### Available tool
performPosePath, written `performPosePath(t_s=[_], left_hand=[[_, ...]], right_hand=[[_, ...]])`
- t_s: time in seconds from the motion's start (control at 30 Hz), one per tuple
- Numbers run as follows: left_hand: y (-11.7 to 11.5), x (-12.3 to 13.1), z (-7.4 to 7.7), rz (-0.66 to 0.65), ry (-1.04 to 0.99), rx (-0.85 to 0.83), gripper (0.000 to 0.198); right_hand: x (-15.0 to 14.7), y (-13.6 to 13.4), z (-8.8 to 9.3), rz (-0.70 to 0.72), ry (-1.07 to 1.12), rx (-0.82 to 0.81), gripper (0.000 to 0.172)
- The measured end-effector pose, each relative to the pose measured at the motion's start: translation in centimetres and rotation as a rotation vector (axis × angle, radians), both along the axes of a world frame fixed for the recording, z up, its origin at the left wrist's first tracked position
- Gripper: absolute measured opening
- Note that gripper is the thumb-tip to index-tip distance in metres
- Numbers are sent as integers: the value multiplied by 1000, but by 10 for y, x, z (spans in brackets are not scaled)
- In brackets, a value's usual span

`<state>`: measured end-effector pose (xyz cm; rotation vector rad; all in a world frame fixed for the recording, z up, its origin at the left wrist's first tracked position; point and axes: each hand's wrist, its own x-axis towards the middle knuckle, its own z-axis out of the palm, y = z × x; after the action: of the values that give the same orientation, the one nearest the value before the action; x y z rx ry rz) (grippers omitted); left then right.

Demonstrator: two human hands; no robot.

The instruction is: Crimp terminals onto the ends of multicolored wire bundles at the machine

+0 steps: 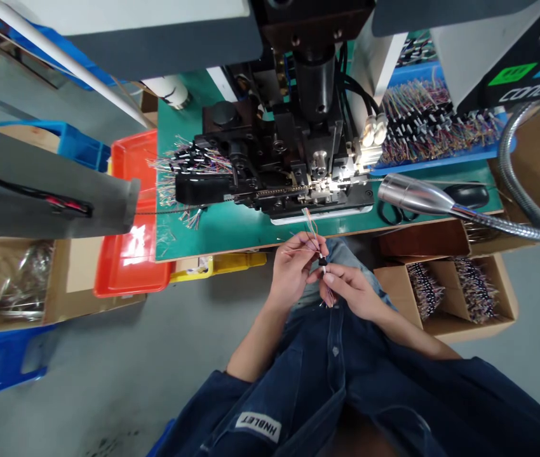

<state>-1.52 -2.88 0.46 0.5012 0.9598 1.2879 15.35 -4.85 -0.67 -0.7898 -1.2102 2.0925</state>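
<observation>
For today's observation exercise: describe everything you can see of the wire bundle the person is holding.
The wire bundle is a handful of thin, flexible strands, orange, pink and pale, gathered at a small black-and-white piece. It stands roughly upright, loose ends fanning toward the black machine. The left hand and right hand pinch it between fingertips.

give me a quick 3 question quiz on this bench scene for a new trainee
1. True or false: the left hand and the right hand both pinch the wire bundle.
2. The tray against the left edge of the green mat is: A white, B orange, C green.
3. Fill in: on the mat, just under the lamp, lie black-handled ____.

Key: 1 true; 2 B; 3 scissors.
</observation>
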Motion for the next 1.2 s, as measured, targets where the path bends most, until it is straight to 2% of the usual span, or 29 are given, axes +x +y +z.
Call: performPosePath(t_s=[0.1, 0.23, 0.4, 0.53, 0.6, 0.7, 0.77, 0.87, 1.03, 1.2], left_hand=[[0, -2, 3, -25, 30, 9, 34], [-3, -3, 2, -77, 104, 16, 32], [-11, 0, -7, 45, 197, 59, 24], [-12, -3, -10, 100, 213, 123, 20], [-11, -5, -9, 77, 219, 131, 20], [-9, -6, -4, 33, 248, 135, 20], [-9, -6, 0, 22, 311, 153, 21], [-9, -8, 5, -3, 462, 184, 18], [-10, -14, 6, -67, 585, 203, 13], [-9, -12, -3, -56, 465, 189, 14]], right_hand=[[3, 2, 0, -24, -55, 110, 42], [3, 0, -5, -79, -210, 343, 41], [4, 1, -16, -172, -290, 536, 23], [20, 24, -10, -131, -242, 708, 21], [28, 39, 0, -160, -192, 649, 24], [28, 54, 16, -313, -138, 556, 16], [22, 57, 24, -379, -119, 587, 9], [13, 57, 30, -419, -123, 664, 13], [14, 59, 34, -377, -155, 691, 7], [15, 59, 33, -351, -100, 581, 5]])
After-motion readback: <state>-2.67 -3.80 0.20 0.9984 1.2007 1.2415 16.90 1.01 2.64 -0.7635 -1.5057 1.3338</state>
